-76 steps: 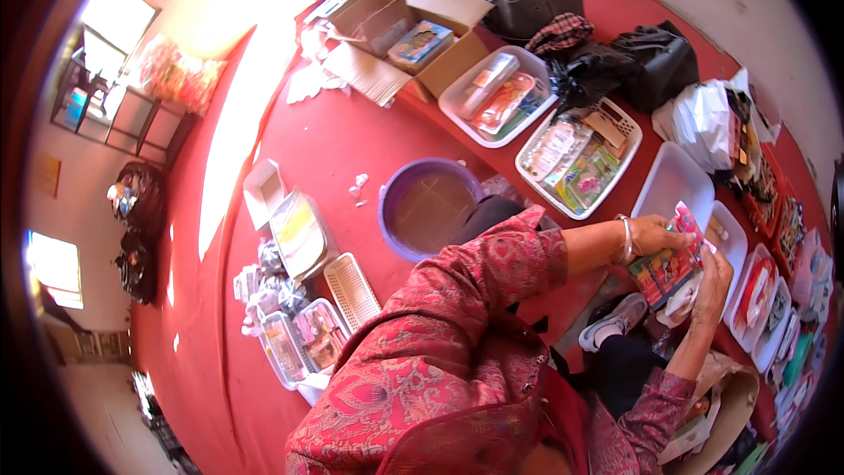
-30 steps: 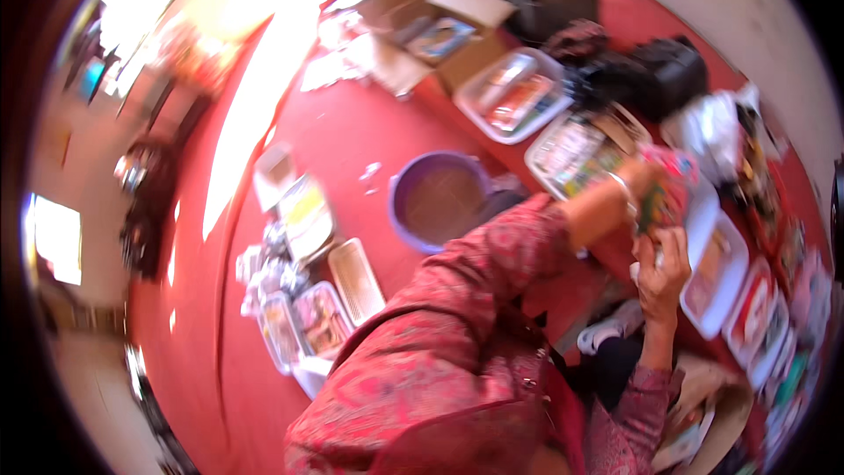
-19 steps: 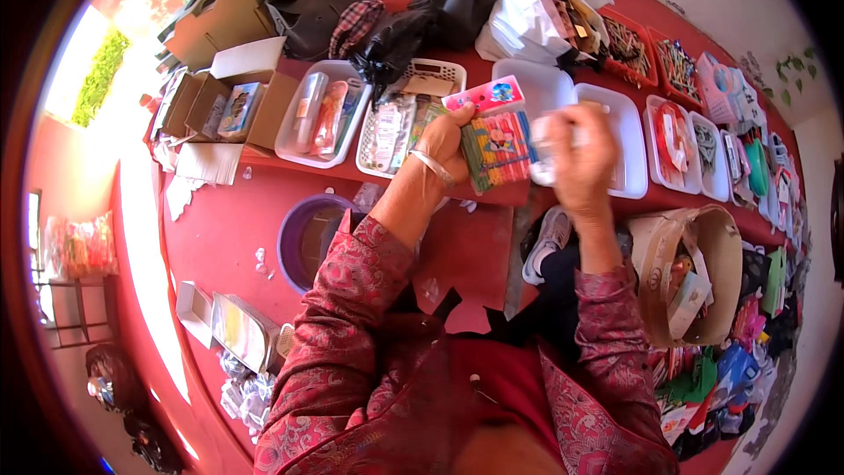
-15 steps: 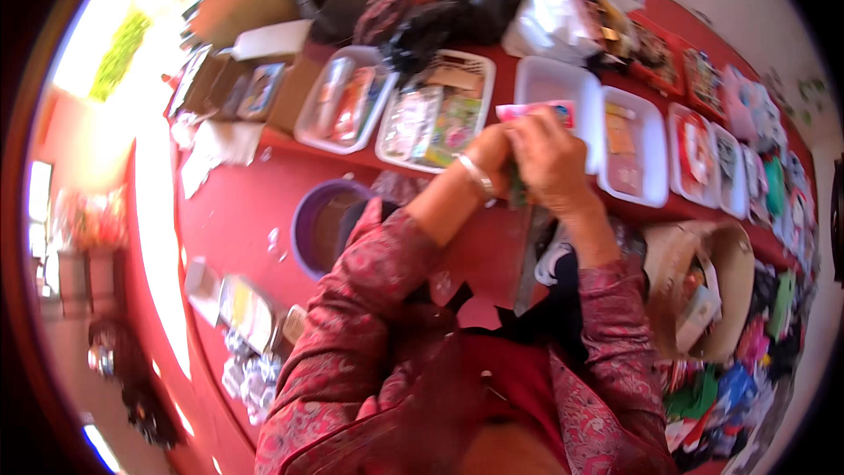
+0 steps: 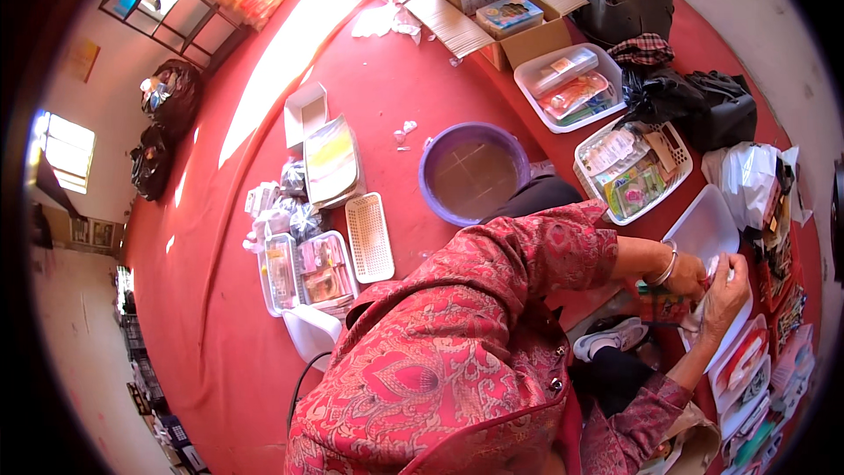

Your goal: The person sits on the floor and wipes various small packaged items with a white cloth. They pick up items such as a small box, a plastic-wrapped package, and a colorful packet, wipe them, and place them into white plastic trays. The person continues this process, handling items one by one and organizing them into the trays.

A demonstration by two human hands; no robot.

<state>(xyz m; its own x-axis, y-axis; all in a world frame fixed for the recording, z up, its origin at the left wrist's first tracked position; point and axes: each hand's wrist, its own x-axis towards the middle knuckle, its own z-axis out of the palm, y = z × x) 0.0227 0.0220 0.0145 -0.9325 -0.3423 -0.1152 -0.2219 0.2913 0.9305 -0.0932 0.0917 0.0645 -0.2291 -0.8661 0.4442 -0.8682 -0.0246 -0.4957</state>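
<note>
Colourful packet [image 5: 665, 306] now low at the right, over the white tray's [image 5: 703, 230] edge, no longer raised before the baskets. Pinched by left hand [image 5: 687, 274] and right hand [image 5: 726, 295], fingers curled around it

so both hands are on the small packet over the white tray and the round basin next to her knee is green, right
Not quite: the head view shows the round basin is purple, not green. The rest holds: the left hand and right hand both grip the small packet by the white tray.

Purple basin [image 5: 473, 172], cardboard box [image 5: 505, 9], white basket [image 5: 633, 171]
</note>
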